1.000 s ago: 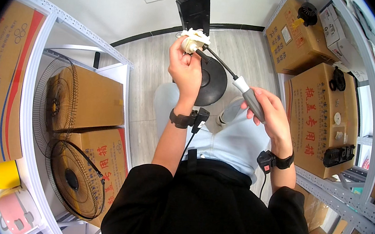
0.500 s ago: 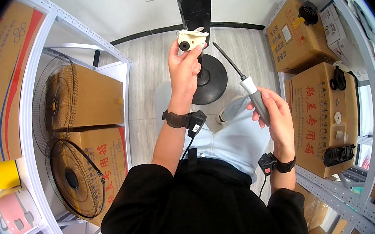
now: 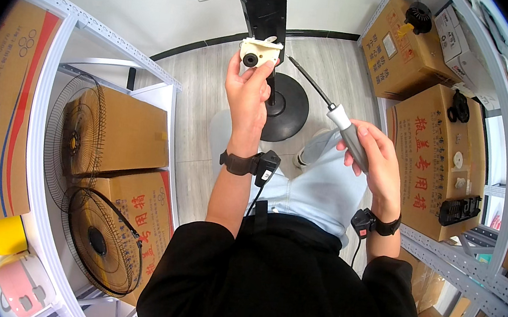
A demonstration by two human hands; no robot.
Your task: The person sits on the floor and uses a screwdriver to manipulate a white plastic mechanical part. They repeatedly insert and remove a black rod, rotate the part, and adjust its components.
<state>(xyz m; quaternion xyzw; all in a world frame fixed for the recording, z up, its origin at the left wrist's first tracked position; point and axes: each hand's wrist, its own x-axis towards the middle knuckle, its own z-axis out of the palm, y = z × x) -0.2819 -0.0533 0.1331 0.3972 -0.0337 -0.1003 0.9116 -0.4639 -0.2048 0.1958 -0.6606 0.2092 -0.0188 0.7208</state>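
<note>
Between the thumb and fingers of my left hand (image 3: 250, 93) is a small cream-coloured plastic part (image 3: 267, 53) with a round black knob (image 3: 250, 60) on its face. It is held up in front of a black fan stand (image 3: 265, 14); whether it touches the stand I cannot tell. My right hand (image 3: 379, 159) grips a screwdriver (image 3: 350, 134) by its grey and white handle. The dark shaft points up and left, its tip apart from the cream part. Below, the stand's round black base (image 3: 287, 109) rests on the floor.
On the left shelf, two wire fan guards (image 3: 74, 139) lean against cardboard boxes (image 3: 135, 137). A yellow container (image 3: 3, 235) and a pink plastic piece (image 3: 19, 287) lie nearer. The right shelf holds boxes (image 3: 417, 169) with black plastic parts (image 3: 460, 210) and small white pieces on top.
My right hand and the screwdriver have shifted very slightly to the right. The left hand and the cream part have barely moved, rising a little.
</note>
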